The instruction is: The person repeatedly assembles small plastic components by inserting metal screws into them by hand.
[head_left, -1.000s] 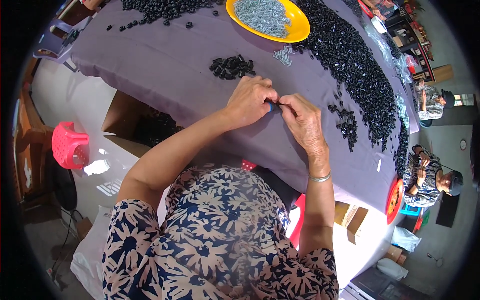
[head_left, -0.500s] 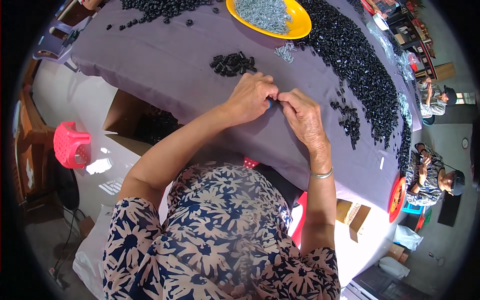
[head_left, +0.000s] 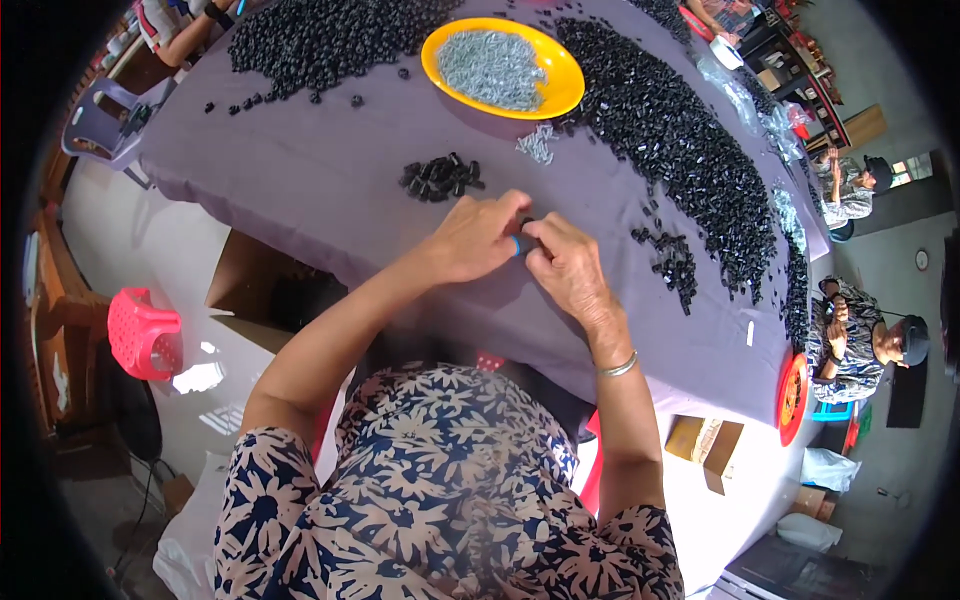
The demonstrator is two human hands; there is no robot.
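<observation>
My left hand [head_left: 478, 238] and my right hand [head_left: 568, 262] meet above the near part of the cloth-covered table, fingers bent and fingertips almost touching. Between them shows a bit of a small black plastic part [head_left: 528, 223]; the fingers hide most of it. A blue band [head_left: 517, 245] circles a finger of my left hand. Just beyond my left hand lies a small heap of black plastic pieces [head_left: 440, 178]. Past the fingertips is a little pile of silver screws [head_left: 536, 145], beside a yellow bowl [head_left: 572, 80] holding many more screws.
Large heaps of black parts cover the table's far left [head_left: 320, 50] and right side [head_left: 690, 150]. An open cardboard box [head_left: 240, 270] stands below the left edge. A red plastic stool [head_left: 140, 335] is on the floor. Other people [head_left: 850, 340] sit at the right; an arm shows far left.
The view has shifted, so the table sits lower in it. My hands have turned slightly, and the black part now shows between the fingertips.
</observation>
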